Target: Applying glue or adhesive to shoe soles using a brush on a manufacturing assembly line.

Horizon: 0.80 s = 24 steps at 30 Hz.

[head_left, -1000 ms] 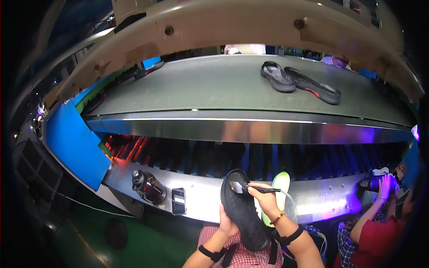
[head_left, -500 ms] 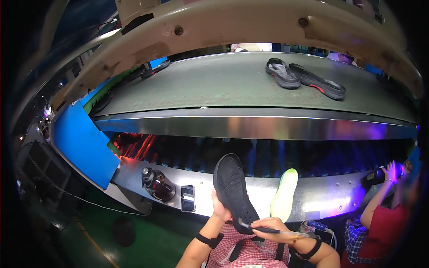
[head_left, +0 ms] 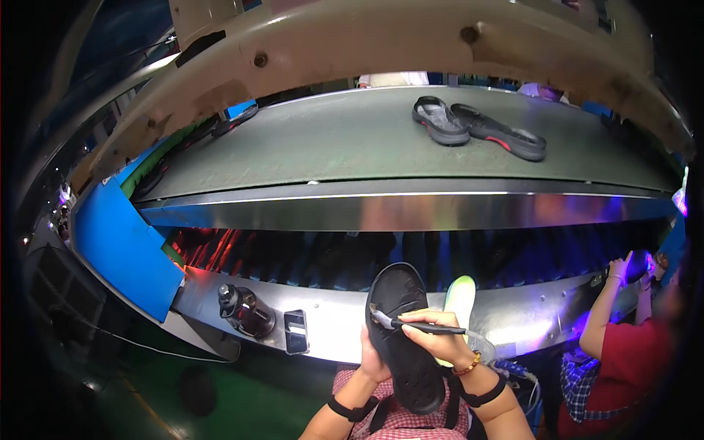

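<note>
My left hand (head_left: 372,358) grips the edge of a black shoe sole (head_left: 408,367), tilted upright in front of my apron. The face turned toward me shows grooves and small holes near its lower end. Between the fingers of my right hand (head_left: 442,336) is a brush (head_left: 382,317) with a black handle and a thin clear tube running from its back end. Its pale bristles touch the upper left part of the sole. Behind my right hand a yellow-green sole-shaped piece (head_left: 460,292) lies on the metal ledge, partly hidden by that hand.
On the metal ledge (head_left: 323,330) stand a dark bottle (head_left: 247,314) and a phone (head_left: 296,331). Beyond a dark slot runs a green conveyor belt (head_left: 330,147) carrying black-and-red soles (head_left: 506,136). A beige beam (head_left: 367,48) arches overhead. At right, a person in red (head_left: 634,359) holds something dark.
My right hand has moved the brush from the sole's lower end up to its upper left part. The sole has shifted right and a little down. The whole view has swung slightly.
</note>
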Motion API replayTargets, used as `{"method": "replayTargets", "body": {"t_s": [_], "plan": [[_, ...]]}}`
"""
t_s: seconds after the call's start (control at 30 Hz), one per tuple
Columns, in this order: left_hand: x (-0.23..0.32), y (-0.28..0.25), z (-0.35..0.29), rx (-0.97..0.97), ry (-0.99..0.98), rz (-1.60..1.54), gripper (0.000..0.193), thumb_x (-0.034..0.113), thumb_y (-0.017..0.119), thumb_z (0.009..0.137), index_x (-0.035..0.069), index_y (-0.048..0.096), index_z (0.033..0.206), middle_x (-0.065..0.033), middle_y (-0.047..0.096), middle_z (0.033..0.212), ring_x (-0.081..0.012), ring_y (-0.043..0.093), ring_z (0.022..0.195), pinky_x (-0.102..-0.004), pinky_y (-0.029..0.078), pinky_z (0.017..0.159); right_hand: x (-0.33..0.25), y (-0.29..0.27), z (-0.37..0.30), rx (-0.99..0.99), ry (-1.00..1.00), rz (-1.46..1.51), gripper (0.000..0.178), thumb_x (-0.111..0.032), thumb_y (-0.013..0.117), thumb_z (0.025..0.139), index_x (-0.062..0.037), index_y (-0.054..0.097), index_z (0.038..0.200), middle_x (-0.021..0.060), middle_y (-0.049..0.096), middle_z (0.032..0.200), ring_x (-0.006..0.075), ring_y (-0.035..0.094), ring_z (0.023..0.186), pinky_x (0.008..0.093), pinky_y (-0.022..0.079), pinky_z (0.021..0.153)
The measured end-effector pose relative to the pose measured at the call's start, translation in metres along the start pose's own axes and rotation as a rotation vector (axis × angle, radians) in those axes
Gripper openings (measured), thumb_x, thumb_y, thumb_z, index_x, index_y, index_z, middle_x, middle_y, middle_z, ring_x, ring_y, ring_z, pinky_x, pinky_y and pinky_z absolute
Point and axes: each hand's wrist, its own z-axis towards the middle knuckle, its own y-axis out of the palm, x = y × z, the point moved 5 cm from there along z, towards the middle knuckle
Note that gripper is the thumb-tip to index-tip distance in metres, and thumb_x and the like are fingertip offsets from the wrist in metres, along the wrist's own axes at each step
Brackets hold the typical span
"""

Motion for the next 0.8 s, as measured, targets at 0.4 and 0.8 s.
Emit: {"method": "replayTargets", "body": {"t_s": [0.4, 0.8], "plan": [[0.012, 0.012, -0.013, 0.025, 0.14, 0.101, 0.084, 0.07, 0.016, 0.091, 0.007, 0.036, 0.143, -0.0147, 0.047, 0.14, -0.0299, 0.05, 0.124, -0.0453, 0.039, 0.107, -0.024, 0.001, -0.014, -0.242, -0.163, 0.091, 0.02, 0.002, 0.072, 0.077, 0.0021, 0.071, 0.097, 0.0168, 0.07, 0.097, 0.0243, 0.069, 0.091, 0.0329, 0.054, 0.083], [0.023, 0.043, -0.008, -0.15, 0.072, -0.116, 0.096, 0.078, 0.016, 0.085, 0.004, 0.034, 0.143, -0.0189, 0.047, 0.138, -0.0393, 0.051, 0.121, -0.05, 0.041, 0.104, -0.029, -0.006, -0.024, -0.311, -0.121, 0.4, 0.021, 0.003, 0.072, 0.075, 0.003, 0.071, 0.096, 0.016, 0.071, 0.098, 0.0243, 0.068, 0.095, 0.035, 0.053, 0.086]]}}
